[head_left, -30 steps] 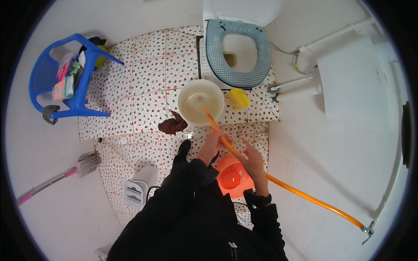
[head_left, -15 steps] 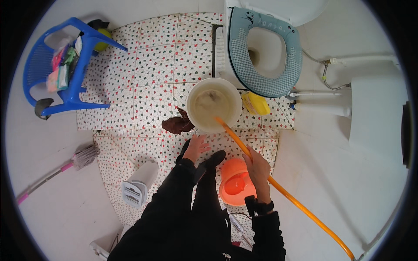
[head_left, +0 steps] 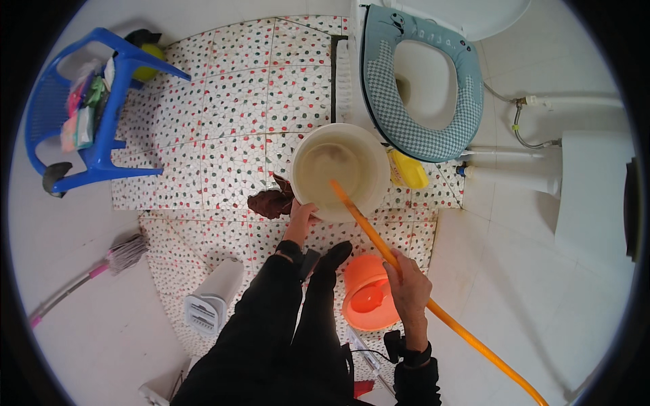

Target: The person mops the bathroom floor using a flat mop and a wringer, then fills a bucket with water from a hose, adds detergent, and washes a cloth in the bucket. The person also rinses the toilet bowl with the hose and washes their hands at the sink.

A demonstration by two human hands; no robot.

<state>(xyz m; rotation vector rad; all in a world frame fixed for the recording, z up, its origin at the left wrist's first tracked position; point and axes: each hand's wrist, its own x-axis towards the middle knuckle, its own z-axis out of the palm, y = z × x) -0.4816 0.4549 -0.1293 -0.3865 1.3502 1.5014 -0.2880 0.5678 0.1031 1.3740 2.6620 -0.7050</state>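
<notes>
Two hands are at work. The right hand (head_left: 408, 284) is wrapped around one orange hose (head_left: 371, 230), whose end reaches over the near rim of one white bucket (head_left: 378, 172) holding cloudy water; whether the tip dips in, I cannot tell. The left hand (head_left: 302, 213) is at the bucket's near-left side, apart from the right; I cannot tell whether its fingers are closed on the rim.

The bucket stands on the tiled floor, hemmed in by one brown cloth (head_left: 269, 203) just left, one yellow container (head_left: 408, 169) just right, and one toilet (head_left: 380, 88) behind. One orange basin (head_left: 362, 269) sits beside a dark shoe (head_left: 336, 256). Farther left are one blue chair (head_left: 114, 108), bearing several small packets (head_left: 84, 125), and one mop (head_left: 127, 254).
</notes>
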